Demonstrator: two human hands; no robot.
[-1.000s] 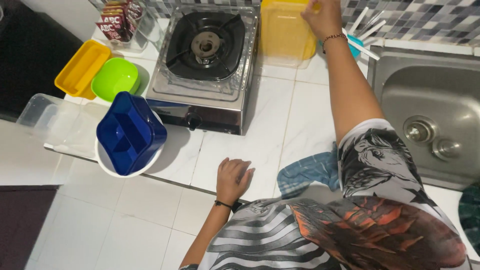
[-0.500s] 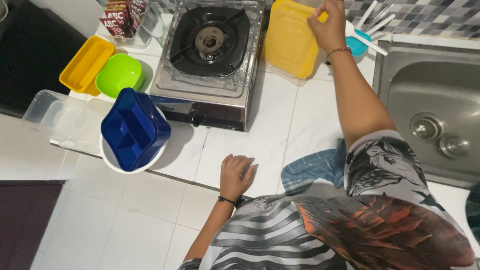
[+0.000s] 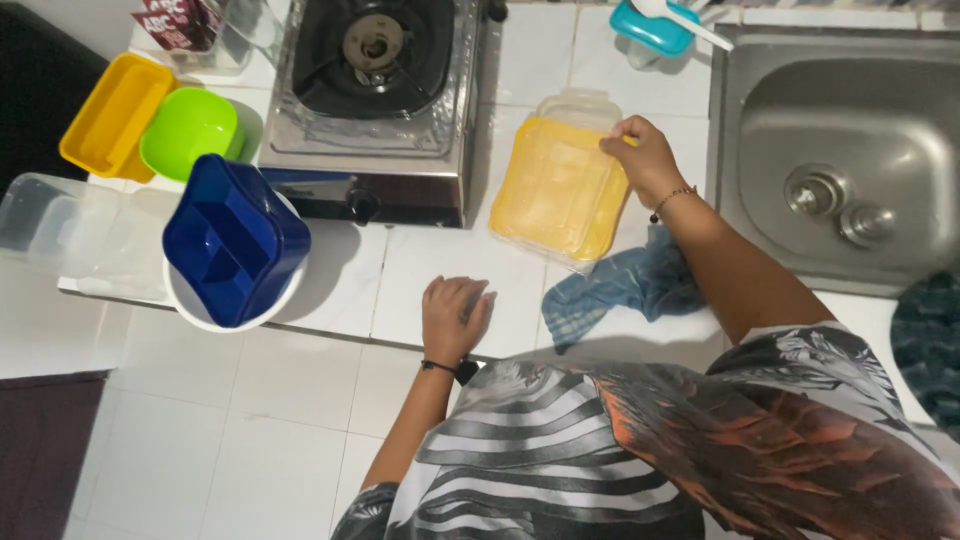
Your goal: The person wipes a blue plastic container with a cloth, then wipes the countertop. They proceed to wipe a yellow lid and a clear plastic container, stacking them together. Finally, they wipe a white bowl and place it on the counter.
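Observation:
My right hand point(image 3: 645, 155) grips the right edge of a yellow lid sitting on a clear rectangular container point(image 3: 560, 185), held tilted just above the white tiled counter point(image 3: 430, 265) between the stove and the sink. My left hand point(image 3: 455, 315) rests flat on the counter's front edge, fingers loosely apart, holding nothing. A blue checked cloth point(image 3: 625, 290) lies on the counter under my right forearm.
A gas stove point(image 3: 375, 95) stands at the back. Left of it are a yellow tray point(image 3: 105, 115), a green bowl point(image 3: 190, 130), a clear box point(image 3: 50, 225) and a blue divided container in a white bowl point(image 3: 230, 240). A steel sink point(image 3: 840, 150) is right, a teal tub point(image 3: 650, 25) behind.
My right hand has pulled the yellow-lidded container from the back wall down toward me, onto the counter beside the stove. My left hand has stayed put on the edge.

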